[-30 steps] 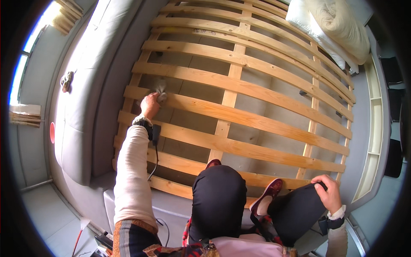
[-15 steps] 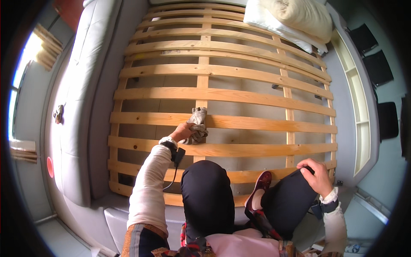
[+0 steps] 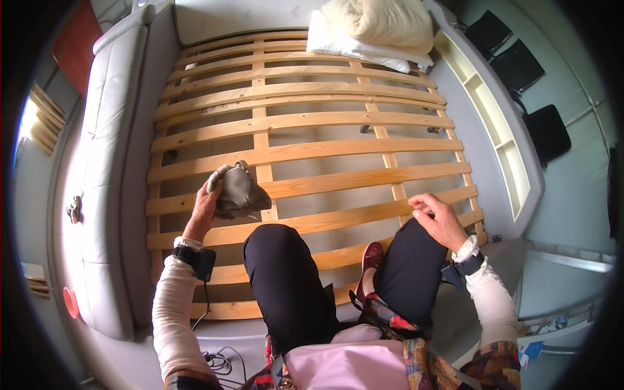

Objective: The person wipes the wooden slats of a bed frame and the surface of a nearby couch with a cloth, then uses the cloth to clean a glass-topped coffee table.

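Observation:
I kneel on a wooden slatted bed base (image 3: pixel 305 120), my knees in dark trousers on the near slats. My left hand (image 3: pixel 205 208) is raised over the slats and holds a crumpled grey-brown cloth (image 3: pixel 237 190), which hangs a little above the wood. My right hand (image 3: pixel 439 218) rests near my right knee at the right end of the slats, fingers loosely curled, holding nothing. A black band sits on each wrist, and a cable runs down from the left one.
A grey padded mattress (image 3: pixel 104 175) stands on edge along the left side. White pillows and a cream duvet (image 3: pixel 374 29) lie at the far end. A grey bed frame with shelves (image 3: pixel 500 143) borders the right. Dark squares lie on the floor beyond.
My left hand drew back from the far left slats toward me, lifting the cloth off the wood. My view swung right and my right hand rose toward the knee.

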{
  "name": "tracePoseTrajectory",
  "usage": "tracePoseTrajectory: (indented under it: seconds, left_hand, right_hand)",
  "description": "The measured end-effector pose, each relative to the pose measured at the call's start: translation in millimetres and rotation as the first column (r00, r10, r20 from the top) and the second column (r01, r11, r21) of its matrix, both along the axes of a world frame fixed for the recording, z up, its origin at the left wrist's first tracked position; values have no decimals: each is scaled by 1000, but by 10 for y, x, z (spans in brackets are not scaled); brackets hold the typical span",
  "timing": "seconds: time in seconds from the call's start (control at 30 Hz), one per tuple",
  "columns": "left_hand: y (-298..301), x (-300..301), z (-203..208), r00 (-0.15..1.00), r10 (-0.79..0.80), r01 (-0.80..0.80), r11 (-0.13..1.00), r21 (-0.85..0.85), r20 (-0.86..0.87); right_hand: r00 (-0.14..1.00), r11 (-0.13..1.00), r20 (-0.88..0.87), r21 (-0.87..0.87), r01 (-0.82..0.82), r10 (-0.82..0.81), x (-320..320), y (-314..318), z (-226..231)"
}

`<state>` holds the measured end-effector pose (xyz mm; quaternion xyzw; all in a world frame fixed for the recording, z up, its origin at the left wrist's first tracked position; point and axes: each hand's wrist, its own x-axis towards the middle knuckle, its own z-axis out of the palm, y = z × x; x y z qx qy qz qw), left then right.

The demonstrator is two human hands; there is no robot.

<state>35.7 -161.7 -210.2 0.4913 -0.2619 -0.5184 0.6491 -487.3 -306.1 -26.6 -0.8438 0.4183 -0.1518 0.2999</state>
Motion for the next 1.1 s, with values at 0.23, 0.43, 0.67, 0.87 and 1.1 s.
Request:
tracePoseTrajectory:
  seconds: [0.23, 0.43, 0.67, 0.87, 1.1]
  left_hand:
    - [183, -490, 1199, 999, -25, 28, 982, -187, 21]
    - [342, -1251, 2165, 992, -106, 84, 959, -270, -70]
    - [272, -2058, 2662, 916, -393, 400, 890, -218, 76]
    - [-195, -1946, 2273, 715, -632, 667, 745, -20, 299]
    - [64, -1651, 1735, 323, -373, 373, 895, 246, 870]
  right_hand:
    - [983, 983, 31, 23, -180, 179, 161, 522, 587]
    - [948, 944, 140, 130, -303, 285, 655, 903, 1243]
    - [769, 886, 566, 139, -442, 295, 1006, 768, 1053]
    - [869, 897, 489, 345, -276, 80, 399, -70, 848]
    - [816, 845, 457, 531, 70, -354, -617, -1488, -126]
